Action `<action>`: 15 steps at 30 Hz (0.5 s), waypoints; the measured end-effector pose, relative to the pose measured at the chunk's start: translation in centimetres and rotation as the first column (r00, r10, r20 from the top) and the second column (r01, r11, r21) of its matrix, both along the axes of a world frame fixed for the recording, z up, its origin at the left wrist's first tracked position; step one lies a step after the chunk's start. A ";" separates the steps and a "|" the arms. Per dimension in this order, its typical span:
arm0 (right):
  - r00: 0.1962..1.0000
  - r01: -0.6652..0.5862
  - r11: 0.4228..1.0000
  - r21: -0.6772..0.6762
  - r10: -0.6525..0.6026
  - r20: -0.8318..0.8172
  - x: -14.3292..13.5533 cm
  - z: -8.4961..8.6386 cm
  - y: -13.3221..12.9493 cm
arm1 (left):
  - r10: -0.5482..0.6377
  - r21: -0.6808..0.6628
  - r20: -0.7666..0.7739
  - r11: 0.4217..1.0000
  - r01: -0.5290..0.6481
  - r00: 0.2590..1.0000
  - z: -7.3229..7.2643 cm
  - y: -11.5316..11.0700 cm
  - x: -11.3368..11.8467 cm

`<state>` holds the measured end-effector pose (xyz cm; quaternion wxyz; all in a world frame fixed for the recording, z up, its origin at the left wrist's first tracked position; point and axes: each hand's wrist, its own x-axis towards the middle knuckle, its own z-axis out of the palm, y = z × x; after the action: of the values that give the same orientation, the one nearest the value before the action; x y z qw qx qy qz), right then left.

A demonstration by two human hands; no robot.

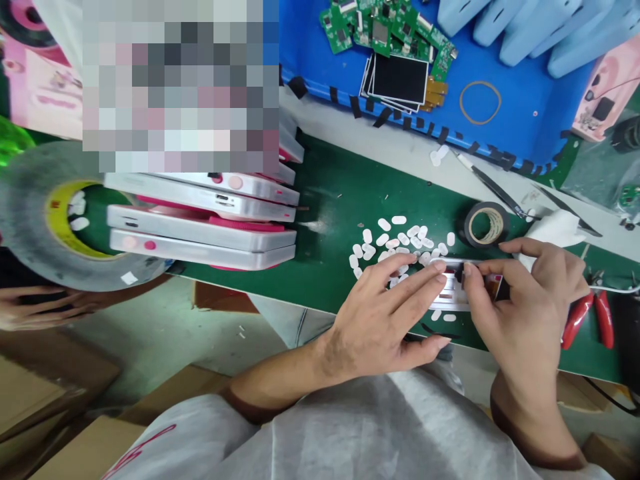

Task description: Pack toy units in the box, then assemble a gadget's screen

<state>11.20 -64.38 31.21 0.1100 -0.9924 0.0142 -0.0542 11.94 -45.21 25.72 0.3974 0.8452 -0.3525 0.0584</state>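
A small silver-white device part (453, 299) lies flat at the near edge of the green table. My left hand (385, 313) rests its fingertips on the part's left end, fingers apart and stretched out. Over its right end is my right hand (530, 300), with thumb and index finger pinched on a small dark piece. That piece is mostly covered by the fingertips. Around the part's left side lie several small white oval pads (399, 220). A roll of black tape (484, 225) sits just behind my right hand.
Silver-and-pink devices (203, 250) stand in a row at left, beside a large tape roll (25, 220). Behind, a blue tray (520, 133) holds green circuit boards and screens. Tweezers (495, 190) and red-handled pliers (603, 320) lie right. Another person's hand (40, 307) shows far left.
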 end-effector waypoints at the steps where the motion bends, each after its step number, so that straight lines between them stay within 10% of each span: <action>1: 1.000 0.006 1.000 -0.008 -0.006 -0.004 0.0 0.1 0.0 | -0.003 0.001 -0.001 1.000 0.003 1.000 0.0 0.0 0.0; 15: 0.988 0.152 0.988 0.026 -0.152 -0.013 -0.1 0.1 -1.1 | 0.005 -0.002 0.009 1.000 -0.005 1.000 0.3 -0.1 0.3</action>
<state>11.14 -65.44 31.33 0.1186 -0.9871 0.0911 -0.0567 12.23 -45.29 26.00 0.3964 0.8455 -0.3521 0.0636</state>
